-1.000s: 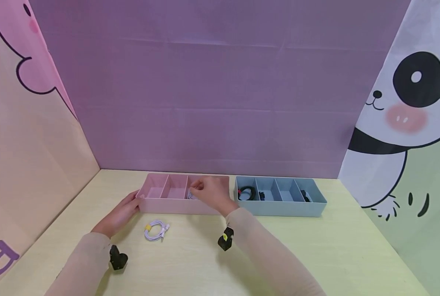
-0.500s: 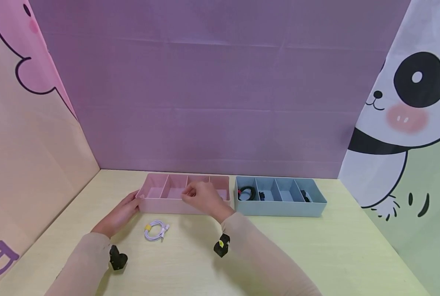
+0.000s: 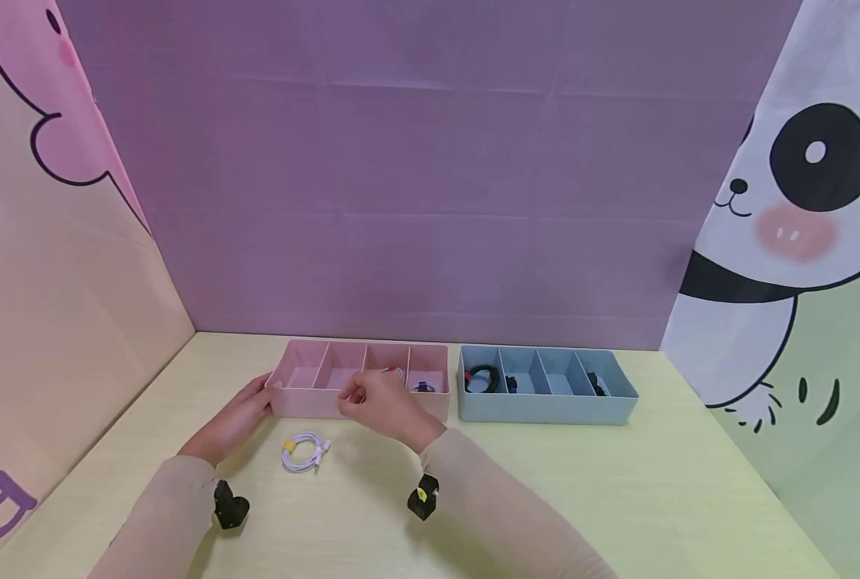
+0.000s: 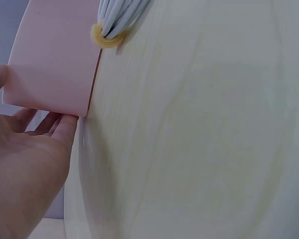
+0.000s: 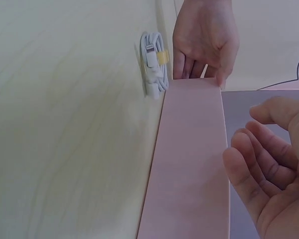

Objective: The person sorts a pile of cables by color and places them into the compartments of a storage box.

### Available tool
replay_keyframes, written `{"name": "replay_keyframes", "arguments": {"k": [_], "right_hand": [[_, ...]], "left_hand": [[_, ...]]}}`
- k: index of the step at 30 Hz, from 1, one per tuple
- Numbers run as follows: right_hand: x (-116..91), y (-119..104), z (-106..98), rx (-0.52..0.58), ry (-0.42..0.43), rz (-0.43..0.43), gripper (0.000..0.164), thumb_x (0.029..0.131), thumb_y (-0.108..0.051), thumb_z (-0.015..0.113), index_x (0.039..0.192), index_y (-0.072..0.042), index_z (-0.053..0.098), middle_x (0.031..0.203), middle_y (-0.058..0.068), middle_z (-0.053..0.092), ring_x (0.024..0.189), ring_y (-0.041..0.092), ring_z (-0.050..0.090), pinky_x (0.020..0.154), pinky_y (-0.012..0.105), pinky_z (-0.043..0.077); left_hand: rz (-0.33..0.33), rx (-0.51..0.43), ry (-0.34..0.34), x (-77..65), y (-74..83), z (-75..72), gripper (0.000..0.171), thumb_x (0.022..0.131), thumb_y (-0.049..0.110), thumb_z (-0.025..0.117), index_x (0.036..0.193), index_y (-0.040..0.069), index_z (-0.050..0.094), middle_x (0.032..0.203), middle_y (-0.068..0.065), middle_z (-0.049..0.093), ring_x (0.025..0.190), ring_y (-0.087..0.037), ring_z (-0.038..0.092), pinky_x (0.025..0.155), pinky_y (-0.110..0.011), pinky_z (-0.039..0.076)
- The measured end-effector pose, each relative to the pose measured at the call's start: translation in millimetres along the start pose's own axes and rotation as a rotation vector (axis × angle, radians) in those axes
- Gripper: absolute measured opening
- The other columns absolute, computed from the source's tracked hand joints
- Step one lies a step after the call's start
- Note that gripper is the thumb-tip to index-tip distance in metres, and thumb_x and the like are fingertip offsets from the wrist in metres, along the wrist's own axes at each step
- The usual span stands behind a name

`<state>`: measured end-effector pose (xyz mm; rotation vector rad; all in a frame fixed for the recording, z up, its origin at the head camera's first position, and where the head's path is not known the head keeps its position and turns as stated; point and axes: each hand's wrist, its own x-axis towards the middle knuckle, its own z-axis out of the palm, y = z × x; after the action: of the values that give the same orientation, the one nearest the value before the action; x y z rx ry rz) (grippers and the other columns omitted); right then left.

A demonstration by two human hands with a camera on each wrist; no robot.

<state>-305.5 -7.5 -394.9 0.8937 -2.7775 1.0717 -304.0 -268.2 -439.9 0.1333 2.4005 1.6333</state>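
A pink divided box (image 3: 305, 402) stands on the table. My left hand (image 3: 238, 414) holds its left end, the thumb at the rim and the fingertips against the end wall (image 4: 50, 84). My right hand (image 3: 387, 408) is over the box's front wall; in the right wrist view its fingers are loosely bent, apart from the thumb, with nothing between them. A coiled white cable (image 3: 305, 452) with a yellow tie lies on the table before the box. In the box's rightmost compartment is a coil with a dark blue tie (image 3: 423, 387). Another coil with a red bit (image 3: 395, 372) shows partly behind my right hand.
Right of the pink box is a blue divided box (image 3: 549, 408). It holds a black coiled cable (image 3: 493, 378) at its left and small dark items (image 3: 596, 384) in other compartments. A purple backdrop (image 3: 430, 201) rises behind both boxes.
My right hand has come out from above the third compartment, moving left and toward me. The coils in the two right compartments have come into sight. My left hand stays put.
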Motion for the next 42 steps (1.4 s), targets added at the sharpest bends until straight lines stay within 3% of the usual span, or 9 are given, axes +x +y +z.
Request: {"name": "replay_keyframes", "arguments": {"k": [10, 21, 35, 42], "right_hand": [[-2.6, -0.5, 18.9, -0.063, -0.066, 0.016, 0.006, 0.092, -0.023, 0.074, 0.091, -0.017, 0.073, 0.071, -0.015, 0.06, 0.065, 0.001, 0.053, 0.056, 0.015, 0.045], [-1.1, 0.0, 36.8, -0.153, -0.06, -0.006, 0.009, 0.09, -0.026, 0.078, 0.091, -0.018, 0.075, 0.072, -0.015, 0.059, 0.067, -0.002, 0.05, 0.061, 0.012, 0.041], [-2.9, -0.6, 53.8, -0.088, -0.08, 0.092, 0.01, 0.089, -0.026, 0.079, 0.087, -0.017, 0.075, 0.074, -0.014, 0.058, 0.068, 0.002, 0.05, 0.058, 0.013, 0.044], [-3.6, -1.2, 57.4, -0.105, -0.092, 0.088, 0.015, 0.088, -0.03, 0.08, 0.085, -0.016, 0.075, 0.069, -0.013, 0.056, 0.066, 0.003, 0.047, 0.058, 0.014, 0.041]], "left_hand": [[0.021, -0.019, -0.004, 2.3, -2.9, -0.7, 0.082, 0.107, 0.051, 0.034, 0.158, -0.001, -0.004, 0.163, -0.027, 0.001, 0.149, -0.046, 0.007, 0.12, -0.058, 0.013], [0.019, -0.013, -0.001, 1.1, -2.0, 0.5, 0.081, 0.108, 0.05, 0.033, 0.159, -0.001, -0.004, 0.163, -0.027, 0.001, 0.149, -0.046, 0.007, 0.12, -0.057, 0.013], [-0.01, 0.008, -0.001, -0.8, 0.6, 1.4, 0.08, 0.108, 0.049, 0.032, 0.158, -0.001, -0.006, 0.163, -0.027, -0.001, 0.149, -0.047, 0.007, 0.119, -0.058, 0.014], [-0.001, -0.002, -0.004, 1.2, -0.5, 0.3, 0.08, 0.108, 0.049, 0.032, 0.158, -0.001, -0.005, 0.163, -0.028, 0.0, 0.149, -0.047, 0.007, 0.119, -0.057, 0.014]]}}
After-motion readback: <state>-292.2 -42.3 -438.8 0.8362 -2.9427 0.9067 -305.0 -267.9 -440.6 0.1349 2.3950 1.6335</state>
